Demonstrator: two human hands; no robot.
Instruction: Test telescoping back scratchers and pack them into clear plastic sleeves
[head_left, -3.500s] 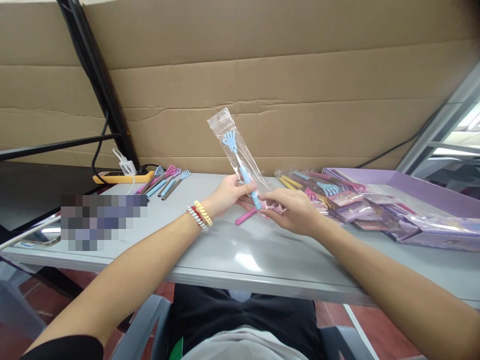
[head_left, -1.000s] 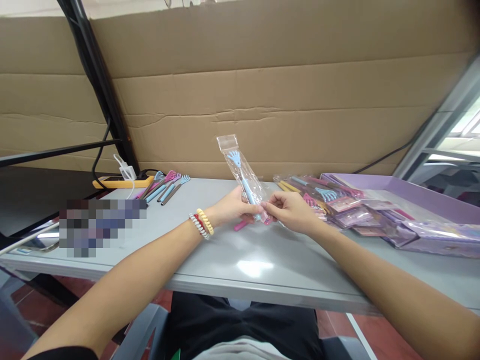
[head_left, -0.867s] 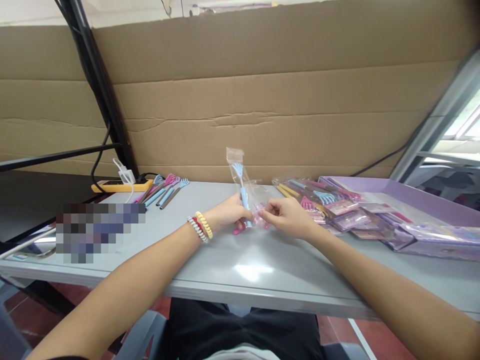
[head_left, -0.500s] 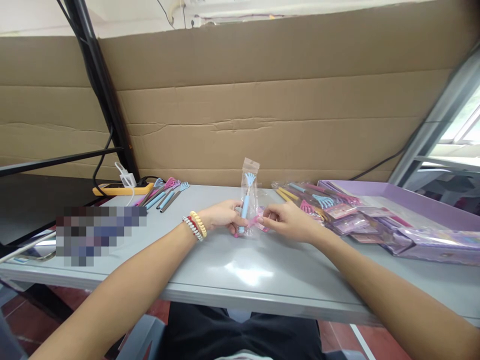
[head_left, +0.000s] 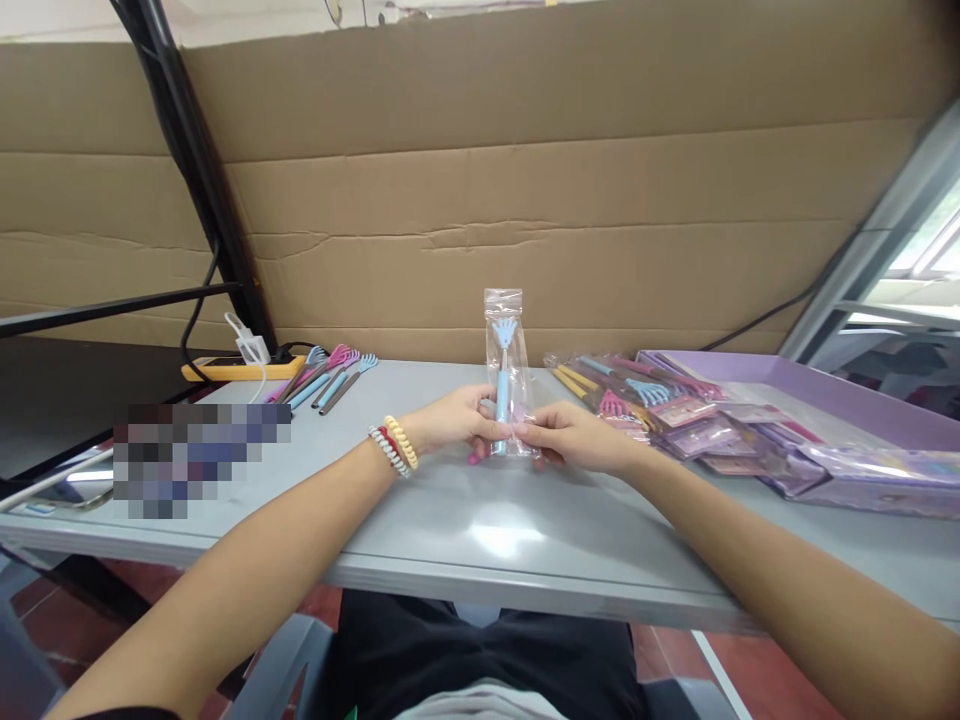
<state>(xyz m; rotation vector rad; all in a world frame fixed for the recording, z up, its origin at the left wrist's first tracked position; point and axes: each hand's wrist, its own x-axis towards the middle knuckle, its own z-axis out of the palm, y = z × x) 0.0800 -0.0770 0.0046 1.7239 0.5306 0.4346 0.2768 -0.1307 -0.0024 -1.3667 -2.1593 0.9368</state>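
Between left hand (head_left: 456, 418) and right hand (head_left: 574, 434), pinching it, bagged scratcher (head_left: 502, 388) stands near upright, claw (head_left: 505, 332) up.

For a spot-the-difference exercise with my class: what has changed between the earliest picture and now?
The clear bag with the blue back scratcher, leaning left before, is now nearly upright, lower and further right. The left hand keeps hold of its lower part, and the right hand holds there too. Nothing is clearly let go. The loose scratchers and purple box stayed where they were.
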